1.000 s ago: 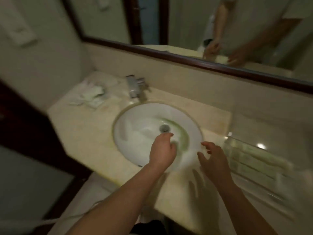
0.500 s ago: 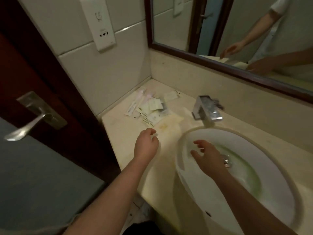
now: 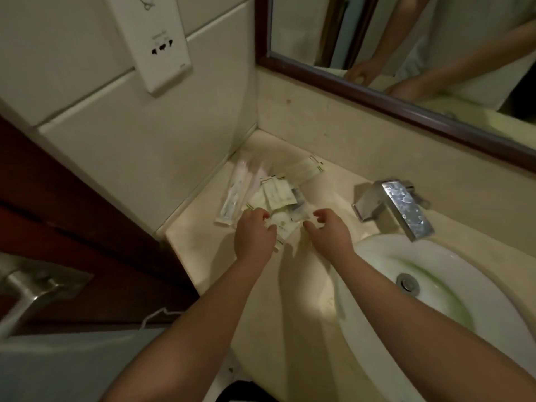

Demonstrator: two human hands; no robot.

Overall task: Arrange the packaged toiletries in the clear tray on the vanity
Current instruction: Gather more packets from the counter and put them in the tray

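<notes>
A loose pile of packaged toiletries [image 3: 277,195] lies in the vanity's back left corner: several pale flat sachets and two long wrapped toothbrush packs [image 3: 236,192] along the wall. My left hand [image 3: 253,233] rests on the near edge of the pile, fingers curled over a sachet [image 3: 285,229]; whether it grips the sachet is unclear. My right hand [image 3: 329,232] hovers at the pile's right edge, fingers spread and bent, holding nothing. The clear tray is out of view.
A chrome faucet [image 3: 397,208] stands right of the pile, above the white oval sink [image 3: 435,300]. A tiled wall with a socket plate [image 3: 153,42] and a dark wooden door with a metal handle [image 3: 26,291] bound the left side. A framed mirror [image 3: 406,111] runs behind.
The view has swung left from the sink and tray to the corner pile. Both hands moved forward from the sink area onto the toiletries.
</notes>
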